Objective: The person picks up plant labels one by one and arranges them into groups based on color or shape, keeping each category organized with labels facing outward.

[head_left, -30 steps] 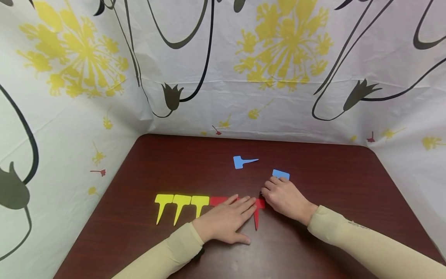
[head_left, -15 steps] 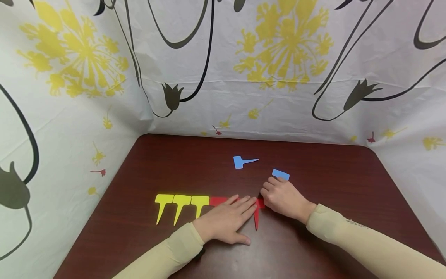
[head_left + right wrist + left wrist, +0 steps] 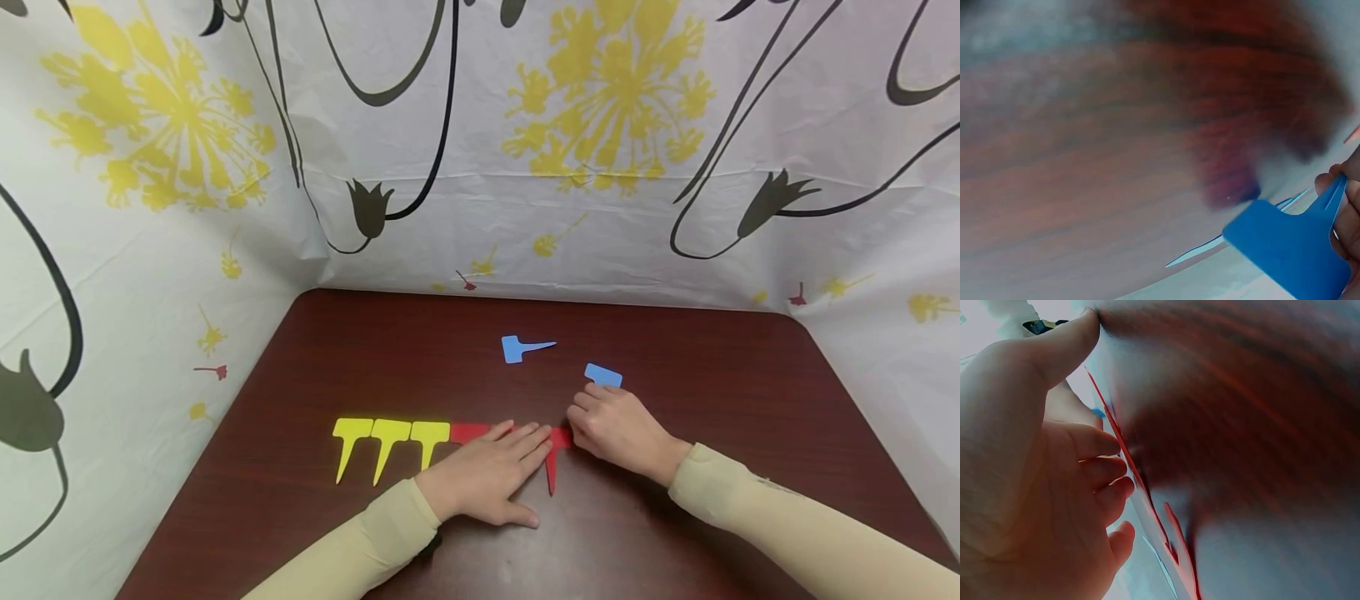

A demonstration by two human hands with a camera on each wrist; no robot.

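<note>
My left hand (image 3: 483, 479) lies flat with straight fingers over a row of red T-shaped plant labels (image 3: 470, 432). The rightmost red label (image 3: 552, 475) shows past its fingertips; the middle one is mostly hidden. Three yellow plant labels (image 3: 390, 431) continue the row leftward, heads edge to edge. At the row's right end, my right hand (image 3: 618, 429) has curled fingers. They pinch the stem of a blue plant label (image 3: 1288, 247), whose head stands out tilted beyond the fingers. A second blue label (image 3: 513, 349) lies farther back, its stem pointing right.
The dark wood table (image 3: 405, 342) has rounded far corners. A white flower-patterned cloth (image 3: 457, 225) hangs along its back and both sides. Under the left wrist a small black thing (image 3: 429, 546) shows.
The right hand shifts very slightly to the right. The left hand and the labels in the row stay where they were.
</note>
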